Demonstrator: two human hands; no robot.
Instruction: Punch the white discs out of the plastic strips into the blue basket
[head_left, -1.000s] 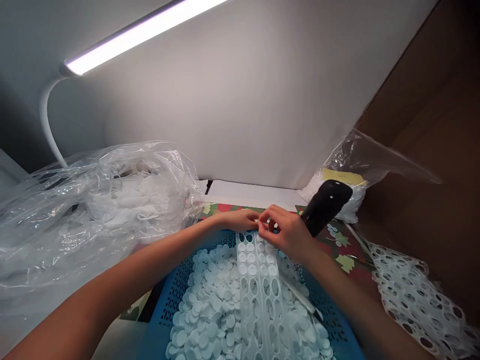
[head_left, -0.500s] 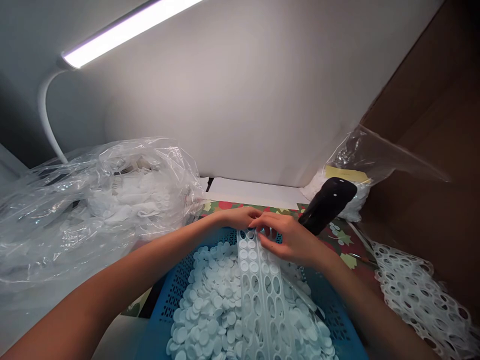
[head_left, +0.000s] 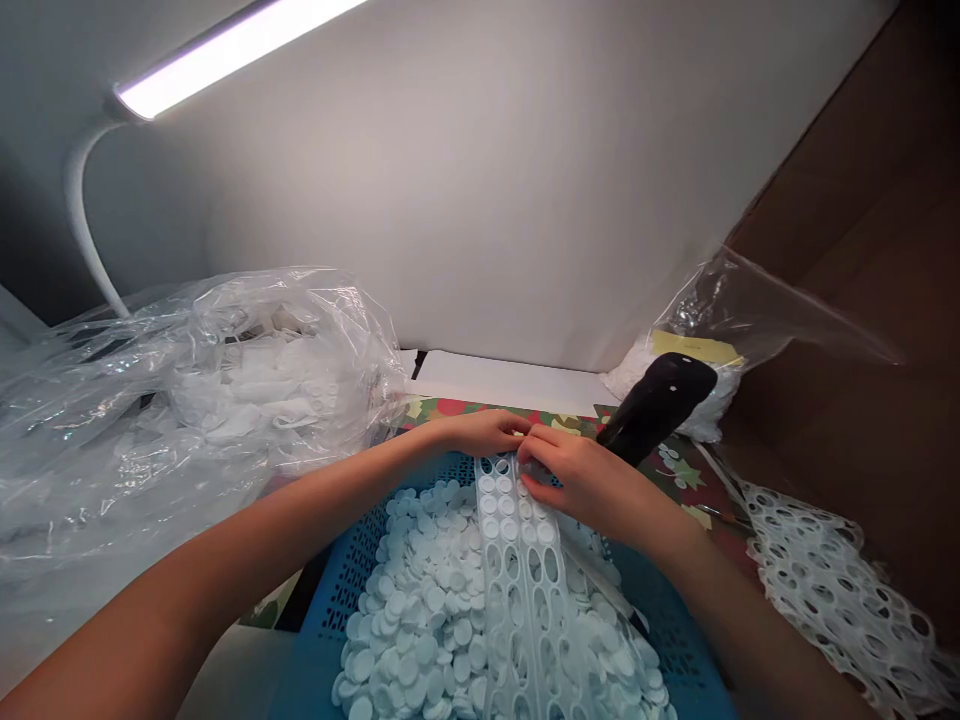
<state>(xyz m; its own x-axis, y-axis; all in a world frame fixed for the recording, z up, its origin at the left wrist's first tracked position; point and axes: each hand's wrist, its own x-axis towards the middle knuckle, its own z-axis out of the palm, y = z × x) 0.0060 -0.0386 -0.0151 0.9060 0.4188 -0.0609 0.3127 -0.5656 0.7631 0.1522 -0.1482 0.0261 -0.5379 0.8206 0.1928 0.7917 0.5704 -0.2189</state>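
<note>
Head view — white perforated strip (head_left: 521, 600) between left hand (head_left: 480, 432) and right hand (head_left: 592, 485).

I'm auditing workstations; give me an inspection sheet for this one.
surface: red-and-green leaf-patterned sheet under a blue perforated plastic basket.
job's things: loose white discs fill the basket; a perforated white strip, with rows of discs at its far end, lies over them.
clutter: punched white sheet waste at right; black object beside the right hand.
grippers: right hand has its fingers on the strip's far end; left hand beside them.
cables: nothing seen.
surroundings: clear plastic bag of white material, white-armed lamp, white wall, cardboard panel.
</note>
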